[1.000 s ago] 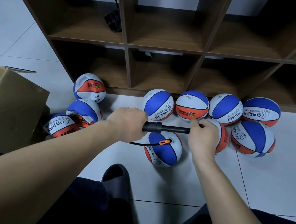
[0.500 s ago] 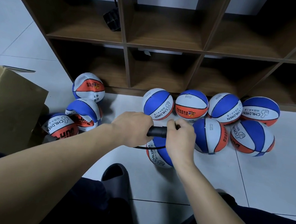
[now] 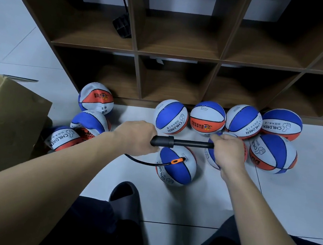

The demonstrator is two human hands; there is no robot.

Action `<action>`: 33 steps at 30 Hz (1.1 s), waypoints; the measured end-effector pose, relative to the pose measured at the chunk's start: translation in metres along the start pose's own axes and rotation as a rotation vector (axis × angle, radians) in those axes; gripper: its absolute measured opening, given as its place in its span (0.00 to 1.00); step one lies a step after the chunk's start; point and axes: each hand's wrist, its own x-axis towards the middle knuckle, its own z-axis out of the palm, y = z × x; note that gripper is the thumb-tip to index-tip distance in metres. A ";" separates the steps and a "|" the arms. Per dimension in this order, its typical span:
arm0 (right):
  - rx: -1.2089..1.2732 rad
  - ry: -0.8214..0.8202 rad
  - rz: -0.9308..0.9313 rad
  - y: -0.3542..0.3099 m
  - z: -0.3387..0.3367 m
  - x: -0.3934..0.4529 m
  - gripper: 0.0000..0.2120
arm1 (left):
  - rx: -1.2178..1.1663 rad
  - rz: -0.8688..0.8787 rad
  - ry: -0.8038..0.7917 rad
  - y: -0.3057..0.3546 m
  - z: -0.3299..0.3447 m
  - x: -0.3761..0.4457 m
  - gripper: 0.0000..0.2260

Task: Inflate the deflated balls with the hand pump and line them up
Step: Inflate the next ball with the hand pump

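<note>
My left hand (image 3: 135, 137) grips the black pump barrel (image 3: 162, 141), held level above the floor. My right hand (image 3: 228, 151) grips the pump handle, and the thin piston rod (image 3: 193, 144) shows pulled out between the hands. A black hose (image 3: 143, 161) curves from the pump to an orange valve clip (image 3: 176, 160) on a blue, white and orange ball (image 3: 176, 166) lying on the floor below. Several round balls (image 3: 171, 116) line the shelf base and sit at the right. Three dented, deflated balls (image 3: 90, 122) lie at the left.
A dark wooden cubby shelf (image 3: 181, 55) fills the back, with a black object (image 3: 122, 25) and cable in one upper cubby. A cardboard box (image 3: 9, 119) stands at the left. My dark slipper (image 3: 127, 200) rests on the white tiled floor.
The pump handle was pushed in half a second ago; now my right hand has drawn it back out to the right, exposing the rod. My left hand stays put.
</note>
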 end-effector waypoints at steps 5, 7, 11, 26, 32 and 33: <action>-0.043 0.031 -0.029 0.003 0.015 -0.011 0.22 | 0.062 0.014 0.029 0.008 0.002 -0.001 0.16; -0.066 0.059 -0.069 -0.001 0.025 -0.022 0.22 | 0.059 0.014 0.046 0.009 0.002 -0.001 0.16; -0.065 0.069 -0.161 -0.010 0.040 -0.041 0.19 | 0.030 0.015 0.051 0.012 0.005 -0.001 0.17; -0.090 -0.040 -0.183 -0.010 0.062 -0.057 0.20 | -0.014 0.047 0.034 0.026 0.009 -0.003 0.17; -0.035 -0.058 -0.120 -0.011 0.034 -0.031 0.18 | -0.028 0.041 0.031 0.015 0.003 -0.002 0.17; -0.020 -0.035 -0.107 -0.010 0.025 -0.023 0.17 | -0.020 0.035 0.032 0.011 0.001 -0.002 0.16</action>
